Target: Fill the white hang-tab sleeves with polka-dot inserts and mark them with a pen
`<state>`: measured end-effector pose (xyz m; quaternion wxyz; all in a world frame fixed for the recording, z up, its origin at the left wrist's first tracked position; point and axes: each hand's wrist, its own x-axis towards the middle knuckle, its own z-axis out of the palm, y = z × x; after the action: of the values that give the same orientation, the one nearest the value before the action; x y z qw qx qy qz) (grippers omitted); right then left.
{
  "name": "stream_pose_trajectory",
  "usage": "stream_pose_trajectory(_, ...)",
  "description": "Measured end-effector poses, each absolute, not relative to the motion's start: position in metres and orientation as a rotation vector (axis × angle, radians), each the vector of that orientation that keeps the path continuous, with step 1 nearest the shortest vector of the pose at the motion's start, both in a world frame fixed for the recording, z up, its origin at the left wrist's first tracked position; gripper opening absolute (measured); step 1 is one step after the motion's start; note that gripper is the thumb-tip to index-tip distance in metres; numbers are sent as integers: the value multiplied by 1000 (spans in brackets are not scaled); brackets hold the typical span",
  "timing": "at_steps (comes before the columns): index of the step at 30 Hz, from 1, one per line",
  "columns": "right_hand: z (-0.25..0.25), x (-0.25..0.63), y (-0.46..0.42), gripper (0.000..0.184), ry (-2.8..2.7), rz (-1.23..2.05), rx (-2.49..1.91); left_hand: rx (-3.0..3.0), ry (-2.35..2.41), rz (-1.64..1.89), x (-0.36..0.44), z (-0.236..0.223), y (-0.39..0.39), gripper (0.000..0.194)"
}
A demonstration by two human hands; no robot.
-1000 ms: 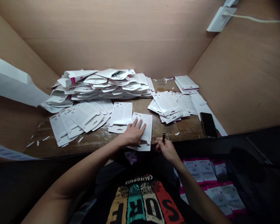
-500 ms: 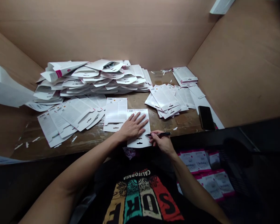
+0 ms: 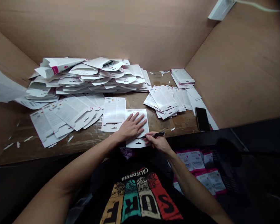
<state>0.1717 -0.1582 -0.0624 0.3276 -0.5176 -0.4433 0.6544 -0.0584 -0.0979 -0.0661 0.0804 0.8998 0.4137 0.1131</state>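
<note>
My left hand (image 3: 133, 126) lies flat with fingers spread on a white printed packet (image 3: 142, 112) at the table's front edge. A black pen (image 3: 156, 135) is pinched in my right hand (image 3: 158, 141). Its tip meets the lower part of that packet, just above the hang hole. Touching the packet on its left is a second white packet (image 3: 114, 109) with a flap and hang hole at its near end. A fan of white packets (image 3: 72, 110) lies farther left.
A tall heap of white packets (image 3: 88, 76) stands along the back cardboard wall (image 3: 107, 28). On the right lie a loose pile of packets (image 3: 164, 99), a neat stack (image 3: 183, 77) and a phone (image 3: 202, 119). Pink-and-white packs (image 3: 191, 160) sit below the table at right.
My right hand has moved left, and the pen tip has slid left across the packet's lower part. My left hand stays on the packet. The camera view has shifted slightly.
</note>
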Motion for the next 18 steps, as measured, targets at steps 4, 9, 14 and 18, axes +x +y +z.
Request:
stream_pose_trajectory(4, -61, 177, -158, 50, -1072, 1661, -1320, 2709, 1295, 341, -57, -67, -101, 58)
stream_pose_trajectory(9, -57, 180, -156, 56, -1136, 1516, -1432, 2750, 1338, 312, -55, -68, -105, 59)
stream_pose_trajectory(14, -59, 174, -156, 57, -1183, 1530, -1456, 2764, 1384, 310, -54, -67, -106, 57)
stream_pose_trajectory(18, -63, 176, -155, 54, -1193, 1586, -1429, 2763, 1386, 309, -54, -66, -105, 57)
